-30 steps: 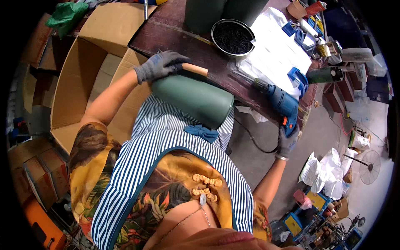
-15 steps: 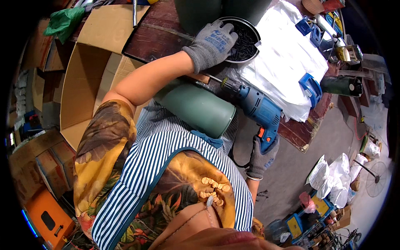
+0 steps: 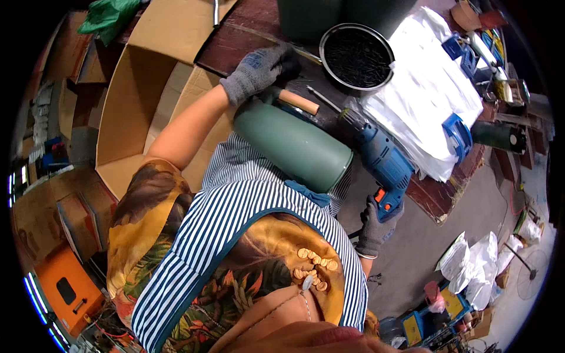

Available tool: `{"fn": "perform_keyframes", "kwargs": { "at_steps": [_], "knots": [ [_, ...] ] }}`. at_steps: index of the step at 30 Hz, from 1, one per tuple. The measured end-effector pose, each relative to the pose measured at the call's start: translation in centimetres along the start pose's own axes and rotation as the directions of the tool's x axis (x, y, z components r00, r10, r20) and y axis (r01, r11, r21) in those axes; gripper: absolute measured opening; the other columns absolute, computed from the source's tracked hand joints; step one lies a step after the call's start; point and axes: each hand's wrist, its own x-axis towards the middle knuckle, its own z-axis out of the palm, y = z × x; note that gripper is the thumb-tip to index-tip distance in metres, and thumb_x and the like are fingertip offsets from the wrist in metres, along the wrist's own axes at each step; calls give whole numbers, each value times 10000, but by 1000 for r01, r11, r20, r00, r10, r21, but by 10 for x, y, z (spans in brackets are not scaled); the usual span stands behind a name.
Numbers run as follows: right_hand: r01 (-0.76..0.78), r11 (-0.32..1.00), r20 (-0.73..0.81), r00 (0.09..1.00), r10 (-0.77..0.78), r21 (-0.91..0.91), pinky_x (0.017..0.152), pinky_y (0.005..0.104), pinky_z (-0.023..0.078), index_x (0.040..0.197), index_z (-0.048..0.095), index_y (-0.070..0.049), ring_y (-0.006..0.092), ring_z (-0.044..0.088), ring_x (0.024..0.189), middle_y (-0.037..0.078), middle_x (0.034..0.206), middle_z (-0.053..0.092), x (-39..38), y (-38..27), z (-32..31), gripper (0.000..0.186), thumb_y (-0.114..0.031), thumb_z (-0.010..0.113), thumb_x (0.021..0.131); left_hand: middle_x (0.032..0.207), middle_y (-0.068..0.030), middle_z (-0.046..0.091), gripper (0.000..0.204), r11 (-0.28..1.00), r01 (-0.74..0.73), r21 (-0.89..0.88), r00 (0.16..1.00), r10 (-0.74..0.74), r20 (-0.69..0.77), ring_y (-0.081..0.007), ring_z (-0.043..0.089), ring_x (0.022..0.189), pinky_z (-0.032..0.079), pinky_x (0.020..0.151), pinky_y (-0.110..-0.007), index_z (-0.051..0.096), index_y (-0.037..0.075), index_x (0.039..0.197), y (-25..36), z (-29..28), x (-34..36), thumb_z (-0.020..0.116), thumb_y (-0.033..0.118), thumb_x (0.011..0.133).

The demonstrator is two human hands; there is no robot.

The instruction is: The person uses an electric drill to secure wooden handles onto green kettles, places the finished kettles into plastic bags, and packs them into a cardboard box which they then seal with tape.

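My gloved left hand (image 3: pixel 256 73) is closed at the left end of a green cylinder (image 3: pixel 292 141), its fingertips over a dark shape I cannot make out. The cylinder lies across my lap against the bench edge, beside a short wooden piece (image 3: pixel 298 100). My gloved right hand (image 3: pixel 379 222) grips the handle of a blue drill (image 3: pixel 381 153), whose long bit points up-left toward the wooden piece. Behind them on the bench sits a round container (image 3: pixel 356 56) of small black pieces.
The dark bench (image 3: pixel 238 29) also holds white sheets (image 3: pixel 421 94), a blue tool (image 3: pixel 456 135), upright green cylinders (image 3: pixel 368 13) and assorted tools. An open cardboard box (image 3: pixel 120 106) stands at my left. A standing fan (image 3: pixel 527 270) and white bags (image 3: pixel 471 265) are at the right.
My left hand went from the cylinder into the round container, then came back leftward to the cylinder's end. My right hand still holds the drill; the view has shifted slightly.
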Motion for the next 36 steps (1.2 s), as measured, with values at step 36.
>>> {"fn": "perform_keyframes", "kwargs": {
  "at_steps": [36],
  "knots": [
    [66,995,-63,996,-62,73,466,238,457,1353,425,-76,100,569,582,62,895,632,-11,-7,11,674,-105,811,801,982,-68,669,244,822,201,-533,932,6,361,-138,610,875,510,801,-287,631,25,1103,-30,25,7,604,224,964]
  ]
}}
